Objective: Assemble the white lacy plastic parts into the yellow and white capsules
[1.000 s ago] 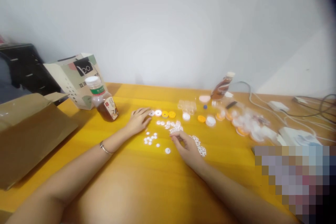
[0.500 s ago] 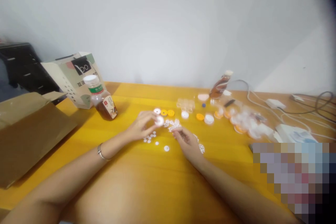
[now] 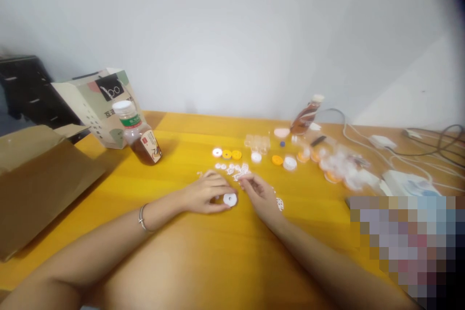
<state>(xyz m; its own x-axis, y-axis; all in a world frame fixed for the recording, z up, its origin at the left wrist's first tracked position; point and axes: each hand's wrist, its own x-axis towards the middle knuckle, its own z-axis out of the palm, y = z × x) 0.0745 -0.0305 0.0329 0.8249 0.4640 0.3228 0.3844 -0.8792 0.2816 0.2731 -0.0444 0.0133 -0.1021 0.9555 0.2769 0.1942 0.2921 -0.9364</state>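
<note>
My left hand (image 3: 209,193) grips a round white disc (image 3: 230,199) with a hole in its middle, thumb and fingers at its edge, at or just above the tabletop. Beneath that hand the small white pieces are mostly hidden. Close by on the right, my right hand (image 3: 258,196) has its thumb and index finger pinched together; anything between them is too small to make out. Its fingertips are beside a cluster of white openwork pieces (image 3: 241,171). Another openwork piece (image 3: 279,204) lies by its outer side.
Behind the hands stand yellow spools (image 3: 236,155), white spools (image 3: 256,157) and a clear plastic case (image 3: 257,142). Bagged spools (image 3: 339,167), cables (image 3: 414,169) and a brown bottle (image 3: 307,116) are at right. A second bottle (image 3: 141,143), paper bag (image 3: 103,116) and cardboard box (image 3: 51,184) occupy the left.
My left hand has come toward me and slightly right, lowering the white disc to where a smaller white disc lay, which is now covered. My right hand has hardly moved.
</note>
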